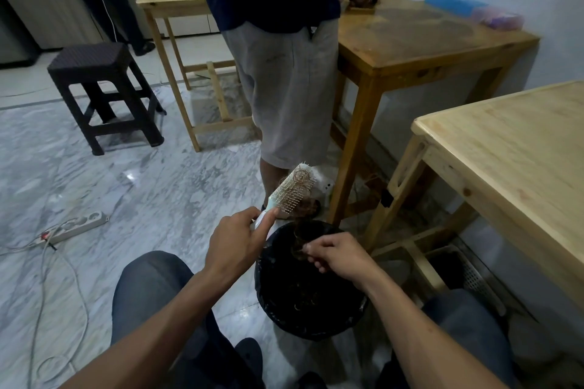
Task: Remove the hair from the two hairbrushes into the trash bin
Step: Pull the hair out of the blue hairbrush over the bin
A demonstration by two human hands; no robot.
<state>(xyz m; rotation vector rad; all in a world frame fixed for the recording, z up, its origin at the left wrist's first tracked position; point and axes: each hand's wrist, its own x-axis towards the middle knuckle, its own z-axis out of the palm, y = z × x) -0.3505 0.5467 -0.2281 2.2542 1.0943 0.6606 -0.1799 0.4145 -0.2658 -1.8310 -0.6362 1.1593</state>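
My left grip [235, 238] holds the hairbrush [289, 191] mid-frame over the trash bin [268, 300], my right grip [336, 254] pinches its hair [300, 235], which could snap and fall outside.

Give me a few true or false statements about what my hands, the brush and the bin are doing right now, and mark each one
1. The left hand holds the hairbrush by its handle. True.
2. The right hand is empty. False: its fingers pinch a clump of hair.
3. The trash bin sits on the floor between the knees. True.
4. The brush is already clean. False: hair is still tangled in its bristles.
5. The second hairbrush lies on the near table. False: no second brush is visible.
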